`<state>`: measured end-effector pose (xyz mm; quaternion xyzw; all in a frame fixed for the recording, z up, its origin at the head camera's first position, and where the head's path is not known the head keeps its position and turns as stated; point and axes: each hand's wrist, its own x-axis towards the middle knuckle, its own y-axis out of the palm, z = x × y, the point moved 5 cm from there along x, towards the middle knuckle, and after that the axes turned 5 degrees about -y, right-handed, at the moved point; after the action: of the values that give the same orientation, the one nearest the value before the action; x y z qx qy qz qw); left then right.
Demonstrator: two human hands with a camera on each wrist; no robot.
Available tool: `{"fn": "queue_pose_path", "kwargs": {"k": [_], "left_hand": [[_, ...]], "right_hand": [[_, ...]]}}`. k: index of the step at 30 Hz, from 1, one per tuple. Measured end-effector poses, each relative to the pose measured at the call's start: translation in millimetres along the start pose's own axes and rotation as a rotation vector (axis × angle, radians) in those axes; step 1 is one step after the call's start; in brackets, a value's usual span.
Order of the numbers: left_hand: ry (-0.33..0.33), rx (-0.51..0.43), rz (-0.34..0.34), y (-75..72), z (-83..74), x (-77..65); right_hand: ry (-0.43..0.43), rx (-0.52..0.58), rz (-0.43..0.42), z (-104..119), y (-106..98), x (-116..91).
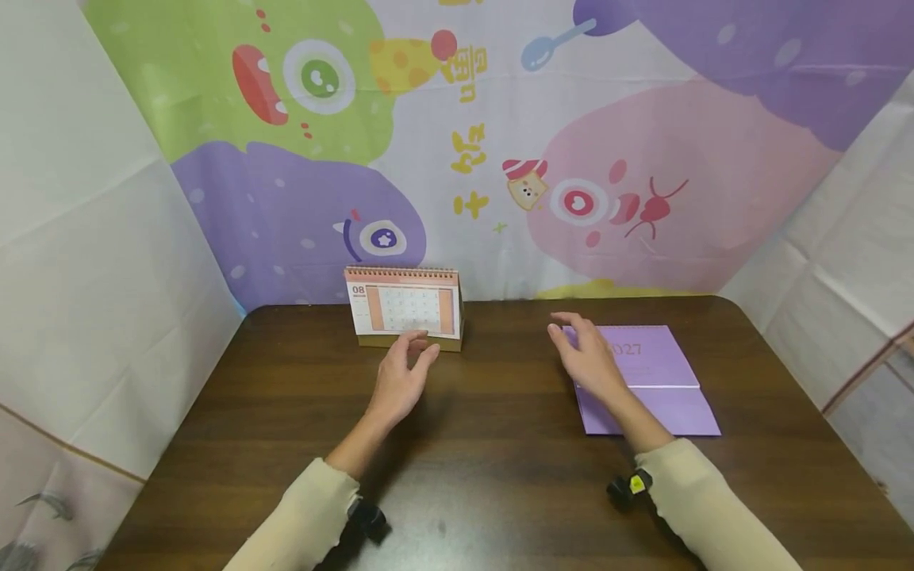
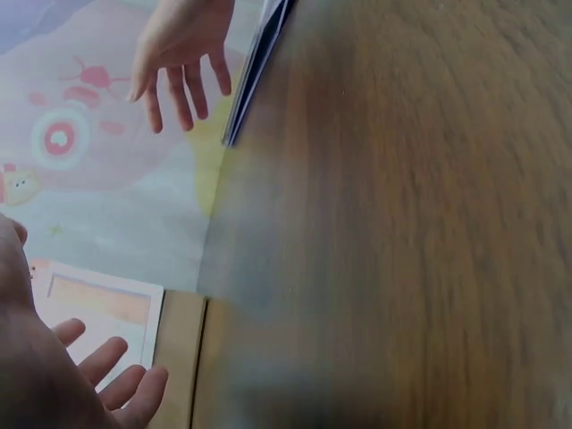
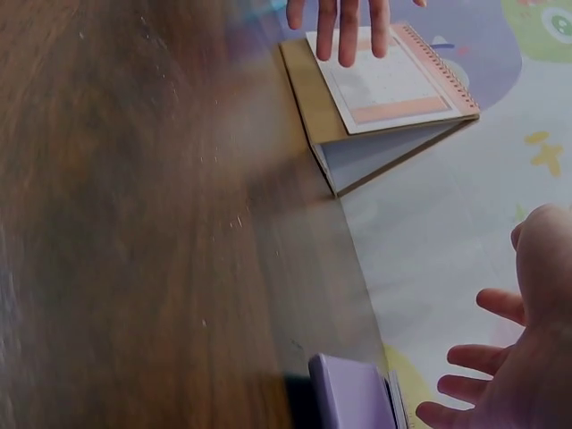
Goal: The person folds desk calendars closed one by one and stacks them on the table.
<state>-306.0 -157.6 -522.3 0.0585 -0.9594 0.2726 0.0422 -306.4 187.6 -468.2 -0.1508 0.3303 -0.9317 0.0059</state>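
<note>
A spiral-bound desk calendar (image 1: pixel 410 305), its page marked 08, stands tent-like near the back edge of the table. My left hand (image 1: pixel 401 385) hovers in front of it, fingers loosely bent and holding nothing; in the left wrist view the fingers (image 2: pixel 143 398) overlap its lower part. To the right lies a purple desk calendar (image 1: pixel 660 412) with 2027 on its cover and a pale crease across its middle. Over its left side is my right hand (image 1: pixel 589 357), fingers relaxed and spread in the right wrist view, with nothing in them.
The dark wooden table (image 1: pixel 485 476) carries both calendars. Right behind it hangs a cartoon-printed cloth (image 1: pixel 493 262), with white cloth walls (image 1: pixel 93 277) at both sides. A small black device (image 1: pixel 367 519) is strapped to each wrist.
</note>
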Motion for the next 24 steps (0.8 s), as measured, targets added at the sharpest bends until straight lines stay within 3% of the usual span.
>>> {"fn": "queue_pose_path", "kwargs": {"k": [6,14,19,24], "left_hand": [[-0.027,-0.027,-0.066,-15.3,11.9,0.0],[-0.068,-0.066,-0.113,-25.4,41.9,11.3],[-0.113,-0.078,-0.145,-34.6,56.8,18.4],[-0.115,-0.065,-0.181,-47.1,60.9,22.0]], "right_hand": [[-0.068,-0.012,-0.019,-2.2,11.9,5.3],[-0.039,0.012,0.062,25.9,17.1,-1.7],[-0.03,0.028,0.06,32.4,20.4,0.4],[-0.043,0.048,0.026,36.6,22.7,5.1]]}}
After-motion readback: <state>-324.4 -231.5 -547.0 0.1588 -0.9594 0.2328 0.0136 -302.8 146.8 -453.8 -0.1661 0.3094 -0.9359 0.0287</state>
